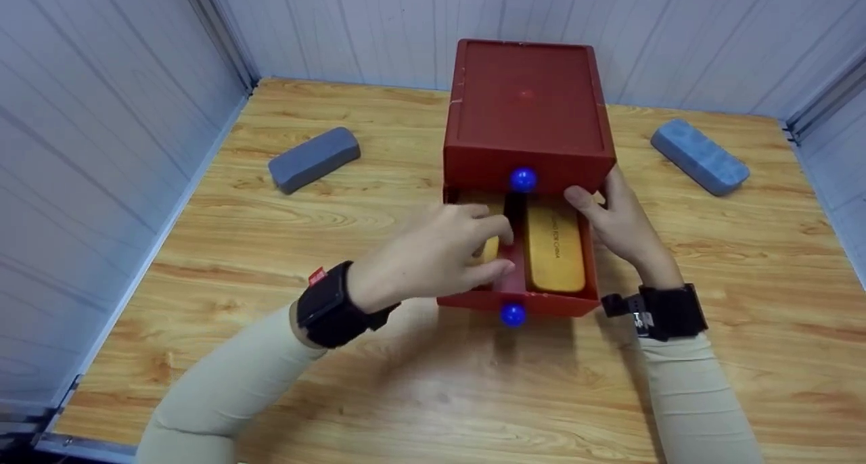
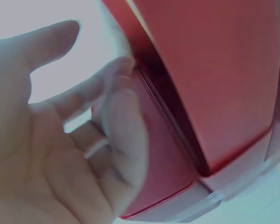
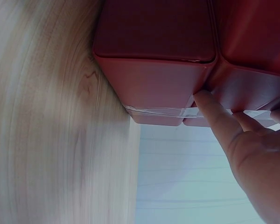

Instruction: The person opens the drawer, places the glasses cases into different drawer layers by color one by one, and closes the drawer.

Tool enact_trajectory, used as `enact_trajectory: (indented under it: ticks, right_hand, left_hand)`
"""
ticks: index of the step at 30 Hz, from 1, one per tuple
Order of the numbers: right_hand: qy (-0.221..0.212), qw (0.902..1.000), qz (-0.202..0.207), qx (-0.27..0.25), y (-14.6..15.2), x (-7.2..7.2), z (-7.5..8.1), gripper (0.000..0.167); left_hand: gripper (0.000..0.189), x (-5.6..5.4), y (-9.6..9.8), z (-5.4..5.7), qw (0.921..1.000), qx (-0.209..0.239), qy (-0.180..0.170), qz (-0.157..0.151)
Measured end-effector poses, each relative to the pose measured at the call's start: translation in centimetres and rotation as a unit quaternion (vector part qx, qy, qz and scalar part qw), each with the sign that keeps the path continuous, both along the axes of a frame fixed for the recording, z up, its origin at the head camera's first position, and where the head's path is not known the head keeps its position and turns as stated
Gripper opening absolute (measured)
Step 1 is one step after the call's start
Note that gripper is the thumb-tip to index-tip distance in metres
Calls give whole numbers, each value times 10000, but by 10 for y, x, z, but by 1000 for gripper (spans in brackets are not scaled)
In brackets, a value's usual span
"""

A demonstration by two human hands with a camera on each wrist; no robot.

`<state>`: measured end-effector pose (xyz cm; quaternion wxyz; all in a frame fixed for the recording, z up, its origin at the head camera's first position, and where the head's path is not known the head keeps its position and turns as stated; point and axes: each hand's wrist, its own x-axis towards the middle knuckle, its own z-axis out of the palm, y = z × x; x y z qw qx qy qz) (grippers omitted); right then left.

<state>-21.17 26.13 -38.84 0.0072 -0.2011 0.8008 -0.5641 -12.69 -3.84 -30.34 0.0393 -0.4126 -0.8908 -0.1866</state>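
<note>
A red two-drawer box (image 1: 528,99) has its lower drawer (image 1: 473,302) pulled out by its blue knob side. Inside lies a yellow rounded block (image 1: 556,247) with dark printing; another yellow block (image 1: 491,249) shows partly beneath my left hand. My left hand (image 1: 453,251) hovers over the drawer's left part, fingers bent loosely and thumb apart, with nothing visible between them in the left wrist view. Against the box's right side rests my right hand (image 1: 622,217), its thumb at the upper drawer's front corner. Its fingers (image 3: 219,119) lie fairly straight along the side, near clear tape.
A grey block (image 1: 314,159) lies on the wooden table (image 1: 338,227) to the left of the box, and a light-blue block (image 1: 700,156) to its right. Two blue round knobs (image 1: 523,179) stick out from the drawer fronts. White panel walls (image 1: 379,31) enclose the table.
</note>
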Motion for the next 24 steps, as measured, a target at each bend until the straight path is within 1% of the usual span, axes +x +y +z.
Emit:
enact_trajectory:
  ticks: [3, 5, 7, 9, 12, 14, 17, 20, 22, 24]
  right_hand:
    - [-32, 10000, -13, -6, 1, 1, 1, 58]
    - [-40, 10000, -14, 24, 2, 2, 1, 59]
    - [-49, 10000, -11, 62, 3, 2, 1, 59]
    - [-58, 10000, -11, 78, 3, 3, 1, 60]
    - [-39, 10000, -11, 71, 3, 2, 0, 60]
    - [12, 10000, -22, 69, 2, 2, 0, 60]
    - [57, 10000, -25, 44, 2, 2, 0, 59]
    - [76, 10000, -2, 15, 1, 1, 0, 59]
    - [87, 10000, 33, 0, 0, 1, 0, 59]
    - [107, 9999, 53, -24, -1, 0, 0, 59]
  left_hand:
    - [23, 6, -3, -7, 9963, 601, -375, -476]
    - [20, 11, -4, -11, 9922, 856, -538, -729]
    - [17, 17, -4, -15, 9887, 1072, -532, -907]
    - [15, 23, -5, -19, 9855, 1282, -406, -1032]
    - [15, 33, -6, -22, 9807, 1589, -193, -1127]
    - [15, 39, -7, -23, 9762, 1737, -208, -1283]
    - [16, 47, -6, -27, 9685, 1855, -445, -1598]
    - [16, 53, -4, -33, 9583, 1930, -907, -1903]
    - [16, 57, -3, -38, 9516, 1970, -1219, -2021]
    - [16, 59, -2, -44, 9447, 2010, -1562, -2066]
